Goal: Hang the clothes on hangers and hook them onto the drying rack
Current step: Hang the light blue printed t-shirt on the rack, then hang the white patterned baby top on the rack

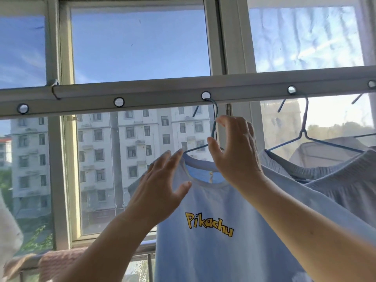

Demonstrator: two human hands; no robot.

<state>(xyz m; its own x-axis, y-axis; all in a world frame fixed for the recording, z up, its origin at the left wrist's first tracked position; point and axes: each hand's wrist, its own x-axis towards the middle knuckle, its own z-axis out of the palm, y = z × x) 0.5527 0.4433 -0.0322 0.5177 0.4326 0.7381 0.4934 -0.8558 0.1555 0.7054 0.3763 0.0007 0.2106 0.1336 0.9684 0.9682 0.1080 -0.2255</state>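
Behind the drying rack (154, 92) stood the window frame (215, 37) with apartment blocks beyond. At three o'clock from your hands a second hanger (304, 127) carried grey clothes (335, 176), crowding the shirt's right shoulder. A pinkish cloth (59, 263) lay over the railing at seven o'clock. The blue shirt (213, 251) hung on its hanger (214, 127), hook pointing to twelve o'clock through a hole in the rack, body running down to six, printed front facing you. Your left hand (160, 186) was spread open, fingertips touching the left shoulder. Your right hand (236, 151) was loosely curved around the hanger's neck; whether it gripped the wire you could not tell.
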